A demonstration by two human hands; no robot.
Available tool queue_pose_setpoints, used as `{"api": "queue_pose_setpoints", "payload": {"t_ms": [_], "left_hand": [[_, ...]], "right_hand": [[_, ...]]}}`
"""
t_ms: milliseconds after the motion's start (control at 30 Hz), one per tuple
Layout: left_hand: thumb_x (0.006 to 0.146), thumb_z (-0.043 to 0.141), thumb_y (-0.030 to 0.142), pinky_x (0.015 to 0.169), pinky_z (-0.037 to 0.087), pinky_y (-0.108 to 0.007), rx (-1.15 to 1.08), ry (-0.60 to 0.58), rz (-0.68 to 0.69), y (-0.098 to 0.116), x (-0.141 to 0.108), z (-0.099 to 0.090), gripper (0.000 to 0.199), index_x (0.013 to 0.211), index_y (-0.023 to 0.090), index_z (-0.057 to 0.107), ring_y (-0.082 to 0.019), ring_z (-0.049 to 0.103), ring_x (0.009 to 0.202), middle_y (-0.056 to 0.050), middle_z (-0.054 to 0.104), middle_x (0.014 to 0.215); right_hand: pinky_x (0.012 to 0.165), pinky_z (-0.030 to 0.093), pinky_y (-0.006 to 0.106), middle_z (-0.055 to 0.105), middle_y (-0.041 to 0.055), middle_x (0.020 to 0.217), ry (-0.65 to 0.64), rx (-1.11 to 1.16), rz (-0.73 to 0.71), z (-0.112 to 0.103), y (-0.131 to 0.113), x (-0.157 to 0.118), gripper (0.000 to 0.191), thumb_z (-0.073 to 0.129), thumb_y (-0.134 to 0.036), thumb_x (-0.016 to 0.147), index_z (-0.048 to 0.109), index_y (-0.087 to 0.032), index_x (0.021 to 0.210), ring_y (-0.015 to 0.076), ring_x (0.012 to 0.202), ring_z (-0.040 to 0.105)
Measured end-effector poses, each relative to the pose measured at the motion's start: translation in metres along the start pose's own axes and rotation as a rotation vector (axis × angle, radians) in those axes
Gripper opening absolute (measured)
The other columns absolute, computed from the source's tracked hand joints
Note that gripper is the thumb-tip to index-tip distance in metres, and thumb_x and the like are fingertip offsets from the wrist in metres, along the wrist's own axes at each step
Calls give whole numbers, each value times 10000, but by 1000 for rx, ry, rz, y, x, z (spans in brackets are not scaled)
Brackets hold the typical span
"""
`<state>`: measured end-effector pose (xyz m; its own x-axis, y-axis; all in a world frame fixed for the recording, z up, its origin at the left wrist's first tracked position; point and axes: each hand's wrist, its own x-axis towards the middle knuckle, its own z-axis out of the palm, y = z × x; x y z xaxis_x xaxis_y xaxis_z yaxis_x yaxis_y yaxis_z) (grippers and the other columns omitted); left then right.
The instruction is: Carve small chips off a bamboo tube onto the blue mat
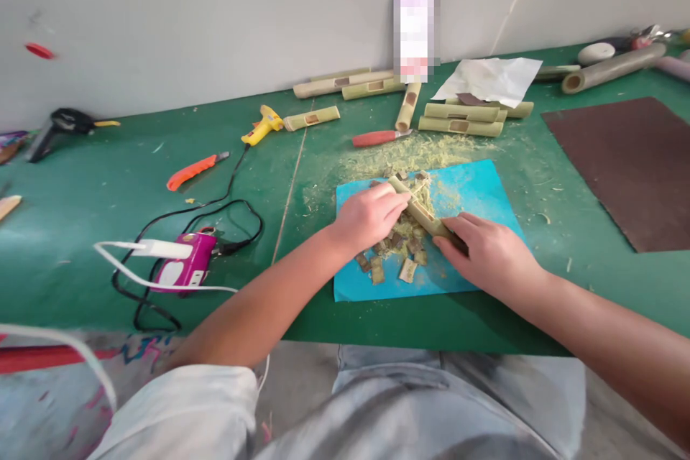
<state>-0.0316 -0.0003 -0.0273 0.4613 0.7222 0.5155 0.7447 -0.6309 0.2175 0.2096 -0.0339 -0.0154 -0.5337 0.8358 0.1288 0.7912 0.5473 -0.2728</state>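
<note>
A short bamboo tube (422, 214) with a rectangular slot cut in its side lies slantwise between my hands, above a blue sheet (356, 287). My left hand (371, 214) is closed, its fingers curled against the upper part of the tube beside the slot. A thin pale sliver shows by those fingertips; what it is I cannot make out. My right hand (479, 248) grips the lower end between thumb and fingers, and something dark shows in that grasp. Beneath the tube lie several small cut bamboo pieces (408, 271) and pale shavings (420, 194).
Beyond the sheet rest a red-handled knife (377, 138) and more slotted bamboo tubes (461, 126). An orange cutter (194, 171), yellow glue gun (262, 126) and purple power adapter (186, 262) with loose cables occupy the left. Brown sandpaper-like sheet (625, 165) lies right; a blurred phone-like object (416, 29) stands behind.
</note>
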Motion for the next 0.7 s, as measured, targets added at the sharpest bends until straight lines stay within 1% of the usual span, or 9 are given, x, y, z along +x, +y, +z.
{"api": "queue_pose_setpoints", "payload": {"t_ms": [100,233,367,500,633,700], "left_hand": [[985,480,249,660,514,-240,36,23,-36,1,1,0,255,1057,126,691,-135,637,734,-73,672,849],[990,473,257,683,524,-239,-9,-39,10,3,2,-1,260,1064,136,690,-134,643,756,-66,671,851],[990,466,262,643,513,-242,62,-9,-44,6,2,-3,267,1036,140,699,-139,635,724,-70,674,842],[998,446,265,649,512,-233,63,-62,20,11,1,-4,283,1063,148,696,-134,639,726,-61,669,815],[990,466,263,636,504,-234,121,-13,-43,11,1,-4,263,1046,151,697,-136,637,729,-63,681,844],[991,467,266,646,506,-236,104,-42,-24,10,1,-4,261,1067,154,690,-136,640,736,-61,680,844]], "right_hand": [[563,279,287,565,25,733,6,-5,4,0,0,0,275,478,-371,931,614,-172,800,130,605,487],[556,265,290,572,24,734,-1,-6,4,0,-1,-1,251,490,-363,923,624,-176,824,131,596,478],[555,268,290,578,29,742,9,-12,0,0,-3,-1,254,491,-366,922,627,-174,827,135,604,486],[558,278,287,584,30,745,-4,-1,-4,-1,-3,-1,251,496,-361,924,631,-172,829,134,607,497],[562,286,288,583,31,746,-8,3,6,-1,-2,-1,261,490,-364,929,635,-169,836,136,610,506],[563,286,290,586,32,752,-14,3,5,-1,-2,-1,255,497,-362,927,637,-168,841,137,615,510]]}}
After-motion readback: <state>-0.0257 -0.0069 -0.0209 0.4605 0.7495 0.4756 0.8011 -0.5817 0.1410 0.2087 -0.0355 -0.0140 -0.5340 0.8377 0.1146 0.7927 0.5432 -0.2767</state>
